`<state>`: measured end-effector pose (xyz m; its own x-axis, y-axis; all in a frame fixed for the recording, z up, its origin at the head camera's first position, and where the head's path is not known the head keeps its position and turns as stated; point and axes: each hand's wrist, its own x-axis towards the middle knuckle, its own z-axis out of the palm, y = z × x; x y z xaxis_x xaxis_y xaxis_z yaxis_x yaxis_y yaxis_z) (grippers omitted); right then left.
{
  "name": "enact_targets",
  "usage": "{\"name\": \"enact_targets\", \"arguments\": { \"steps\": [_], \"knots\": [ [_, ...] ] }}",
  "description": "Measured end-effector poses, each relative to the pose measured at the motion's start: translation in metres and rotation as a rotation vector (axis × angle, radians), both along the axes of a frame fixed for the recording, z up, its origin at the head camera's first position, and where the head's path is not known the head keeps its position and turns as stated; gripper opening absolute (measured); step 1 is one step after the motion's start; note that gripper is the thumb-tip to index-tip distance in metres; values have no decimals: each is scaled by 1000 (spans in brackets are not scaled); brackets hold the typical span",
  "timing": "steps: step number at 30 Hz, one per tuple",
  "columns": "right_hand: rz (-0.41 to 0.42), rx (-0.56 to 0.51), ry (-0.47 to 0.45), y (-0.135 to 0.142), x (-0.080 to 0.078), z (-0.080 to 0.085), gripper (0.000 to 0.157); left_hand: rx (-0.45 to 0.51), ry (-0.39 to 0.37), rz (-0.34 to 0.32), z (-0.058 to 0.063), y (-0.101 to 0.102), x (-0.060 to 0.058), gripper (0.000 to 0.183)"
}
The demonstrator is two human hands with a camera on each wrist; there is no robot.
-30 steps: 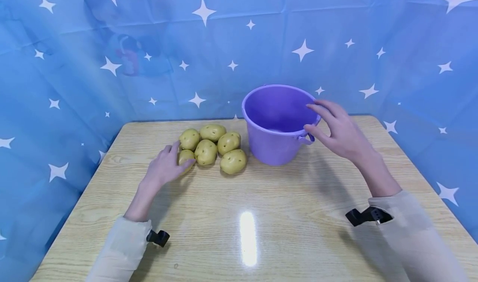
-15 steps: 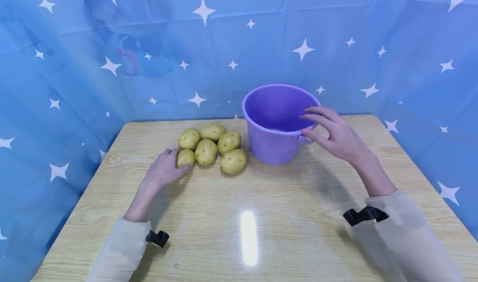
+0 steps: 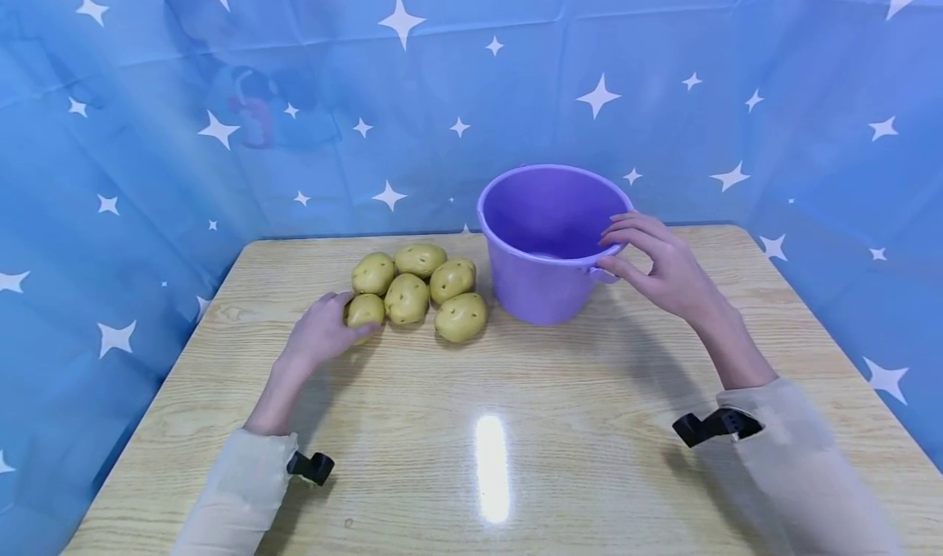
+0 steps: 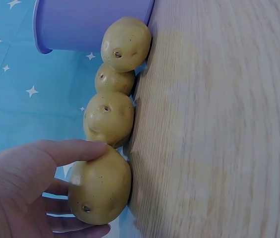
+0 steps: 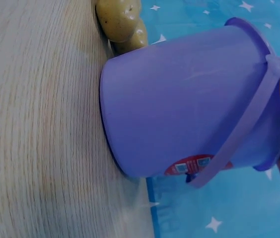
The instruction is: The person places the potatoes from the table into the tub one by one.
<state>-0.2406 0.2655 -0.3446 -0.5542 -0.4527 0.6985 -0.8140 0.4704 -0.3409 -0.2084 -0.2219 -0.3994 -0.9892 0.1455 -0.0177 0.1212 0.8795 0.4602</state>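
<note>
My left hand (image 3: 318, 332) lies around the nearest-left potato (image 3: 366, 310) on the table, thumb on the near side and fingers behind. In the left wrist view, the thumb touches the upper part of this potato (image 4: 102, 186) and the fingers curve along its far side. At the right, my right hand (image 3: 663, 268) holds the rim of an upright purple bucket (image 3: 538, 290), thumb outside and fingers over the edge. The bucket's handle (image 5: 244, 126) hangs down its side in the right wrist view. What I see of the bucket's inside holds nothing.
Several more yellow potatoes sit close together, such as one potato (image 3: 460, 318) just left of the bucket. All stand toward the back of the wooden table (image 3: 412, 433). A blue curtain (image 3: 412, 114) with white stars hangs behind.
My left hand has settled lower around the nearest-left potato. The right hand has moved slightly left and down onto the bucket's rim. Potatoes and bucket stay in place.
</note>
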Motion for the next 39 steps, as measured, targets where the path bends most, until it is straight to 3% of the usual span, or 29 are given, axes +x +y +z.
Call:
{"name": "enact_targets", "arguments": {
  "steps": [7, 13, 21, 39],
  "knots": [
    [1, 2, 12, 1, -1, -3, 19, 16, 23, 5, 4, 0, 2, 72],
    [8, -57, 45, -2, -4, -8, 20, 36, 43, 10, 9, -1, 4, 72],
    [19, -66, 72, -3, -4, -8, 51, 94, 93, 31, 16, 0, 2, 78],
    [0, -77, 73, -4, -5, -10, 54, 167, 276, 81, 29, 7, -3, 75]
  ]
}}
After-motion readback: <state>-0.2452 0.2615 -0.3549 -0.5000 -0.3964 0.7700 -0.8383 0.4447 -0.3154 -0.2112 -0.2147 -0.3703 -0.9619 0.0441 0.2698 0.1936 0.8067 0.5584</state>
